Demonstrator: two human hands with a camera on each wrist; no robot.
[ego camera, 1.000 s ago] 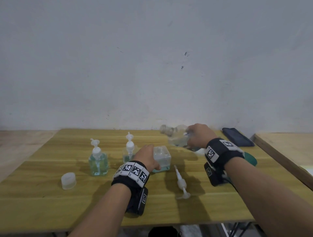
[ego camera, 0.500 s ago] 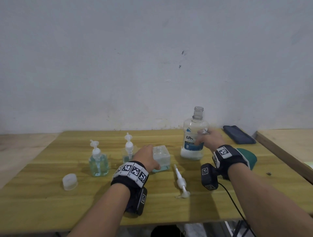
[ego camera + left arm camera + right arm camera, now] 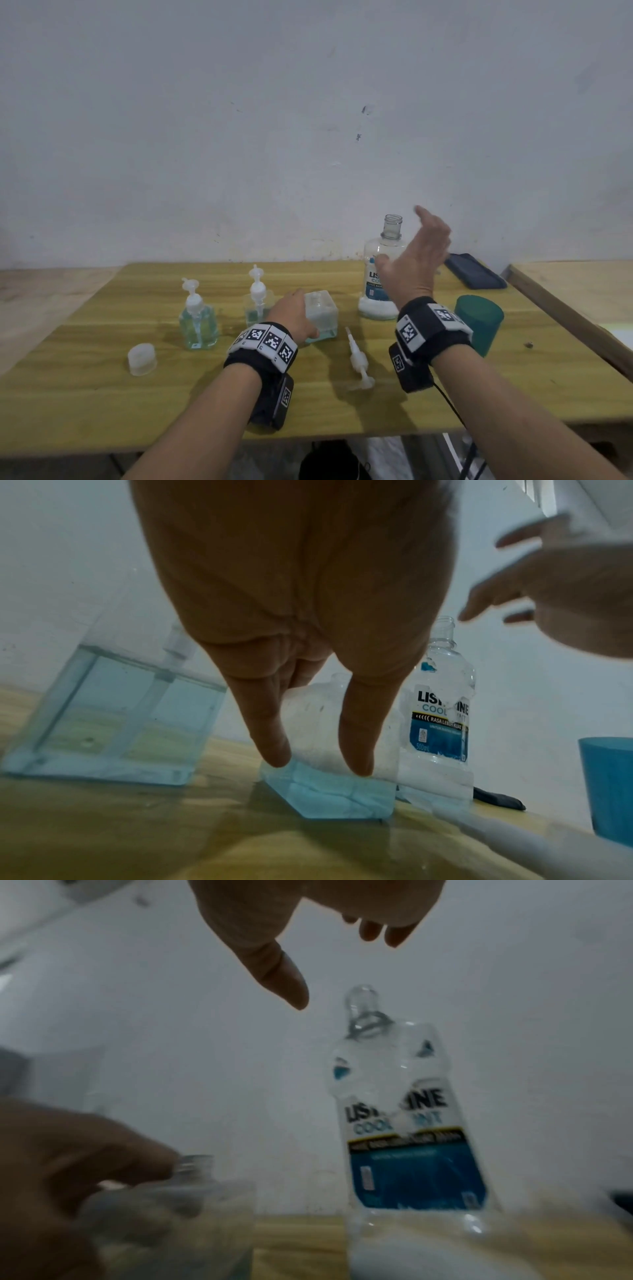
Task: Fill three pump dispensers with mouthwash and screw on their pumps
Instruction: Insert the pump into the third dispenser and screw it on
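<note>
My left hand (image 3: 297, 317) grips a square clear dispenser (image 3: 323, 315) with no pump and a little blue liquid in its base (image 3: 329, 794); thumb and forefinger press its near faces. A loose white pump (image 3: 358, 363) lies on the table just right of it. Two dispensers with pumps on stand to the left, one (image 3: 198, 325) about half full of blue liquid, the other (image 3: 258, 305) behind it. The uncapped, nearly empty mouthwash bottle (image 3: 383, 274) stands upright. My right hand (image 3: 412, 253) hovers in front of it, raised, fingers spread, holding nothing.
A white cap (image 3: 142, 359) sits at the near left of the wooden table (image 3: 102, 394). A teal cup (image 3: 479, 322) stands by my right wrist, with a dark phone (image 3: 474, 270) behind it. A second table (image 3: 565, 291) adjoins on the right.
My right hand tipped the mouthwash bottle back upright, set it on the table, then let go and lifted off it. The left hand has kept its hold on the dispenser.
</note>
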